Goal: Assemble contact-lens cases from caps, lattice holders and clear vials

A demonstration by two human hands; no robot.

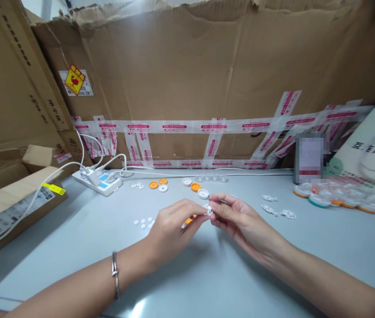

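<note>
Both hands meet above the middle of the table around a small white perforated plastic piece (209, 209). My left hand (174, 223) pinches it from the left, and my right hand (235, 216) has its fingers closed on the other side. Fingers cover much of the piece. Partly hidden behind my left fingers lies an orange part (189, 220). Just beyond the hands are a white ring-shaped cap (203, 193) and an orange one (195, 187). Small white round pieces (143, 221) lie left of my left hand.
Flat white perforated pieces (269, 209) lie to the right, near a cluster of clear-domed items (342, 196) and a blurred upright device (311, 157). A power strip (97, 180) with white cables stands at back left. Large cardboard (187, 79) walls the back; an open carton (15, 198) sits left.
</note>
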